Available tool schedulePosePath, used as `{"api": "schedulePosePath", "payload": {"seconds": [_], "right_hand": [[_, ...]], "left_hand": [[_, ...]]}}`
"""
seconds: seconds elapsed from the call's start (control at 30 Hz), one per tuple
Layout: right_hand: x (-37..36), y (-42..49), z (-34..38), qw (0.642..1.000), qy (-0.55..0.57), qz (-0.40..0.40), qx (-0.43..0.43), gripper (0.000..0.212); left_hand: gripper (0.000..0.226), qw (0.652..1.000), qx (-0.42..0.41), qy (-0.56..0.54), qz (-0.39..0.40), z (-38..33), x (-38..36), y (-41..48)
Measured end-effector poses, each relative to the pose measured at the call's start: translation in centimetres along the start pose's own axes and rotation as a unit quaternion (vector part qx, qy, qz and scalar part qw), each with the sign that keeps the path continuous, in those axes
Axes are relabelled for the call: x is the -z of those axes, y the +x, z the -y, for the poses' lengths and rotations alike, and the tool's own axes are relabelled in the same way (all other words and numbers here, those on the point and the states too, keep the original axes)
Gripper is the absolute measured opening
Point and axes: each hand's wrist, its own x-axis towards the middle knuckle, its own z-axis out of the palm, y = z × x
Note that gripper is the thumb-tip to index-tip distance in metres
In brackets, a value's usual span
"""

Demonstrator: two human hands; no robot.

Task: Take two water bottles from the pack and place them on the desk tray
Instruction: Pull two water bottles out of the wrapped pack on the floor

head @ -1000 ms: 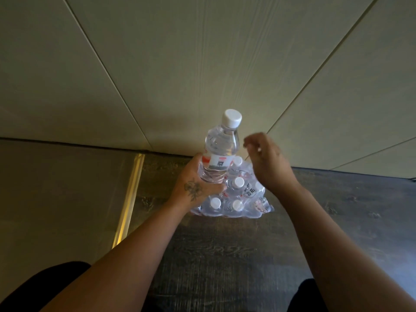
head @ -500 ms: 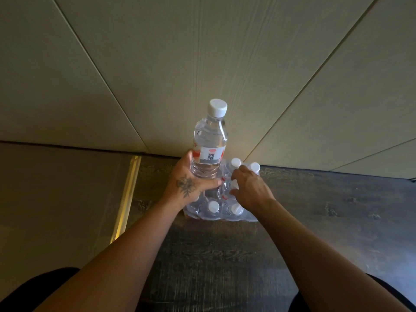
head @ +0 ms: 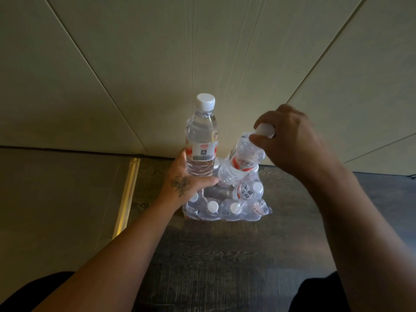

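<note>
Dark wood floor (head: 213, 255) carries the pack (head: 227, 208); the left hand (head: 186, 181) grips one upright bottle (head: 201, 140), while the right hand (head: 290, 140), at two o'clock, pinches a tilted second bottle (head: 238, 163) by its cap, so clinging wrap could snag it loose.

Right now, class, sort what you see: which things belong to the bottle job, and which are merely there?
Part of the job:
- upright bottle, held by the left hand
- tilted bottle, gripped near its cap by the right hand
- plastic-wrapped pack

Merely there:
- dark wooden floor
- panelled wall
- brass floor strip

The desk tray is not in view.
</note>
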Motion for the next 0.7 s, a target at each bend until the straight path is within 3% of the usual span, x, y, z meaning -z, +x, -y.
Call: {"api": "schedulePosePath", "payload": {"seconds": [0.33,0.7], "right_hand": [[1.0,-0.3,0.7,0.998,0.002,-0.055,0.02,0.023],[-1.3,-0.7,-0.5,0.996,0.061,-0.044,0.053,0.031]], "left_hand": [[0.096,0.999,-0.005,-0.038,0.018,-1.6,-0.9,-0.6],[0.074,0.998,-0.057,-0.019,0.035,-3.5,-2.7,-1.0]]}}
